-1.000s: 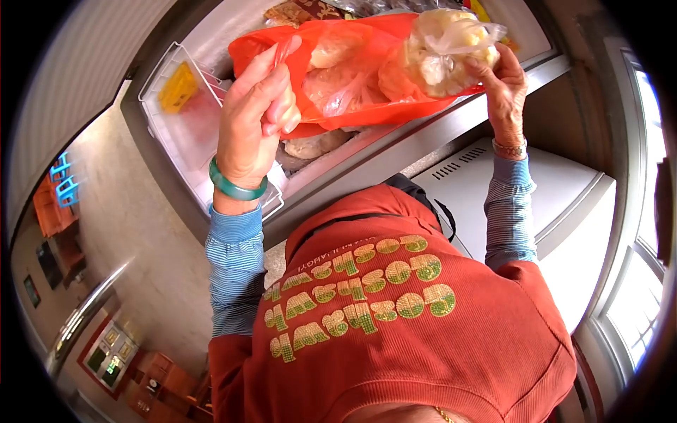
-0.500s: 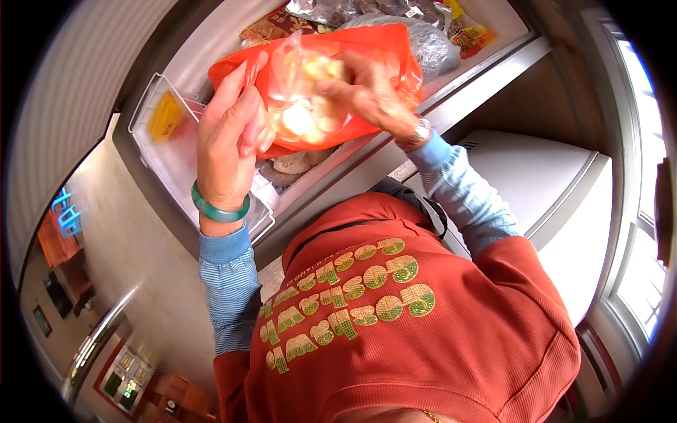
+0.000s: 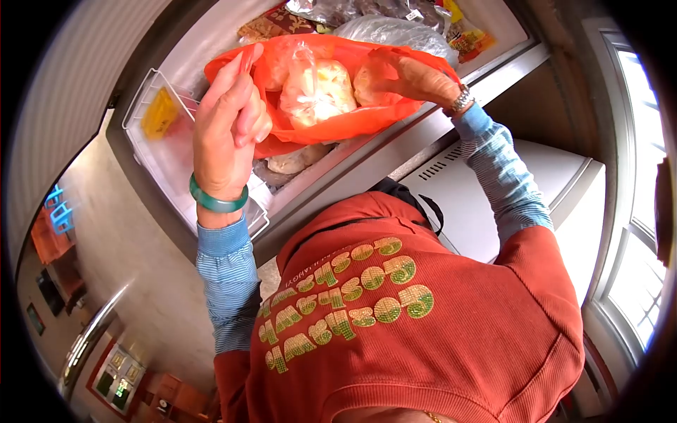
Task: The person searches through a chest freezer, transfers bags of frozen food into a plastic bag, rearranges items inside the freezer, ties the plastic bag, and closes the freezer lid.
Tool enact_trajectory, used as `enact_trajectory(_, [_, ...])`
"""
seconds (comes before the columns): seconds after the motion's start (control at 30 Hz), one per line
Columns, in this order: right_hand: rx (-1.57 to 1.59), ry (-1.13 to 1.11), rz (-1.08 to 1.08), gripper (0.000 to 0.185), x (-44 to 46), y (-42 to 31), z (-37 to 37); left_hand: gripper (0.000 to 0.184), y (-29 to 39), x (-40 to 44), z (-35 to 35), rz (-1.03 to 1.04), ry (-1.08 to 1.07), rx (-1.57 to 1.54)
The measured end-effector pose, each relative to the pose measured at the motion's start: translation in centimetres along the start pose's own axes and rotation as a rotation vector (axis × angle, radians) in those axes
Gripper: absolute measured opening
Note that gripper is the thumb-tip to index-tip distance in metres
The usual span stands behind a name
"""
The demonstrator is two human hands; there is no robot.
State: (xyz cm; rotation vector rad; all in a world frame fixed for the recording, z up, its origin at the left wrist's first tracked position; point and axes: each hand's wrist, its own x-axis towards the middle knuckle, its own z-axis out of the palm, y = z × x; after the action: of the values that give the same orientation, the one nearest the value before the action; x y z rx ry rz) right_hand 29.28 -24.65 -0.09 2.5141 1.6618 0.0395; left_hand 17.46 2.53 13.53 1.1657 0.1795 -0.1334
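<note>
A red plastic bag (image 3: pixel 338 130) is spread wide over an open chest freezer. My left hand (image 3: pixel 229 116) is closed on the bag's left edge, with a green bangle at the wrist. Inside the bag sits a clear plastic bag of pale yellowish lumps (image 3: pixel 317 95), knotted at its top; the kind of food is unclear. My right hand (image 3: pixel 416 77), wearing a metal watch, reaches into the right side of the red bag. Its fingers are stretched out and partly blurred beside another pale lump (image 3: pixel 365 86); no firm grip shows.
The freezer (image 3: pixel 338 180) also holds clear bags (image 3: pixel 398 35), a brown patterned packet (image 3: pixel 271 25) and a yellow-red packet (image 3: pixel 469 39). A white wire basket (image 3: pixel 141 116) with a yellow packet (image 3: pixel 159 114) hangs at the left. A white appliance (image 3: pixel 508 183) stands at the right.
My right hand has moved right, away from the clear bag to the red bag's right side. The red bag's mouth is wider and more of its contents show. My left hand keeps its hold.
</note>
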Motion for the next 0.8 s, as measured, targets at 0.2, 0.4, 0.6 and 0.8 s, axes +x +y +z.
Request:
enact_trajectory(0.2, [0.384, 0.081, 0.321, 0.027, 3.8, 0.3, -1.7, 0.044, 0.2, 1.1, 0.5, 0.008, -0.013, -0.036])
enact_trajectory(0.4, [0.717, 0.342, 0.357, 0.022, 9.6, -0.7, 0.0, 0.044, 0.1, 0.9, 0.0, -0.027, 0.019, -0.009])
enact_trajectory(0.6, [0.652, 0.165, 0.530, 0.025, 10.1, -1.9, 0.0, 0.039, -0.1, 1.4, -0.4, -0.029, 0.028, -0.108])
enact_trajectory(0.8, [1.355, 0.329, 0.548, 0.042, 11.7, -1.0, 2.1, 0.038, 0.0, 2.1, 0.2, -0.041, 0.009, -0.074])
